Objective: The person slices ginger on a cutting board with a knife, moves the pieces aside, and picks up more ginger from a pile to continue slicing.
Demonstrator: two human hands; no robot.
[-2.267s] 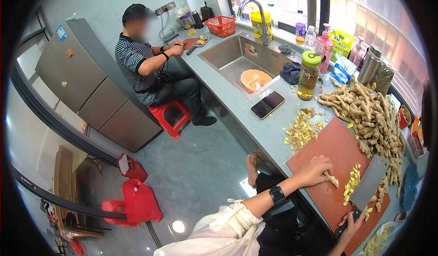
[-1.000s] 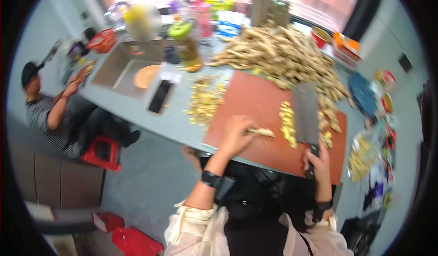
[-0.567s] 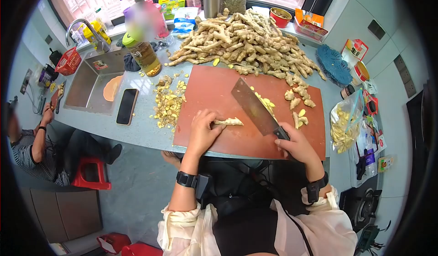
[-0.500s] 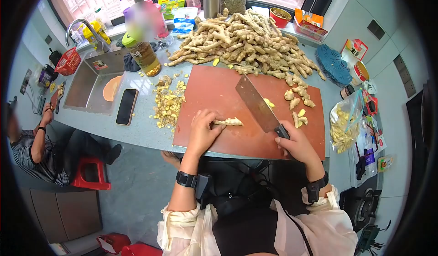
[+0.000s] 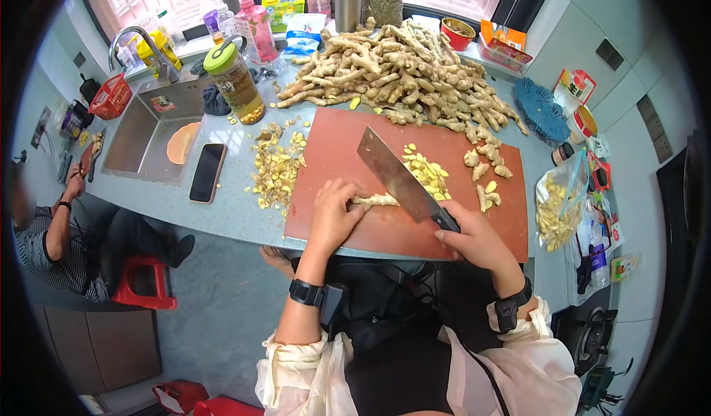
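My left hand is closed on a piece of ginger root, pressing it to the reddish-brown cutting board. My right hand grips the black handle of a cleaver. Its broad blade slants up and left over the board, just right of the ginger's free end. Beyond the blade lies a cluster of ginger slices, partly hidden by it. Several ginger knobs rest at the board's right side. A large heap of whole ginger stands behind the board.
Ginger scraps lie left of the board, beside a phone and a lidded jar. The sink is farther left. A bag of ginger pieces sits at right. Another person sits at far left with a knife.
My right hand has shifted left with the cleaver, bringing the blade nearer the held ginger. The slices behind the blade show more now. My left hand stays on the ginger.
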